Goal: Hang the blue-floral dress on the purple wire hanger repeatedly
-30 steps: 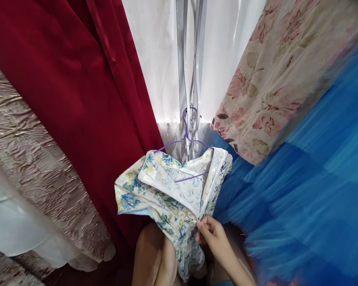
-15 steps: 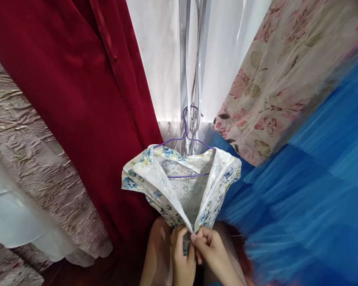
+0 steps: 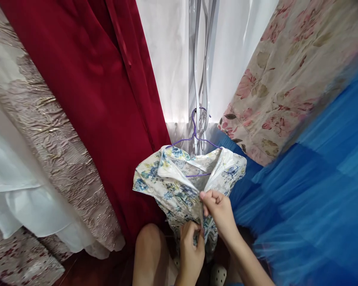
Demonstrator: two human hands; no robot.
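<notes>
A white dress with blue and yellow flowers (image 3: 167,190) hangs in front of me on a purple wire hanger (image 3: 193,131). Its zipped opening forms a V at the neck. My right hand (image 3: 219,206) is closed in a pinch at the bottom of the V, where the two edges meet; the fingers cover the zipper pull. Lower down, my left hand (image 3: 192,242) pinches the dress fabric beside the closed seam. Below that, the dress is partly hidden by my hands.
A dark red garment (image 3: 107,99) and textured cream fabric (image 3: 68,131) hang at left. White fabric (image 3: 170,59) with straps hangs behind. Pink-flowered cloth (image 3: 265,99) and blue tulle (image 3: 316,198) are on the right. My knee (image 3: 152,250) and a perforated shoe (image 3: 218,275) show below.
My right hand has moved up along the opening, and the edges below it have come together, leaving a shorter V. My left hand stays low on the dress. The view has shifted slightly.
</notes>
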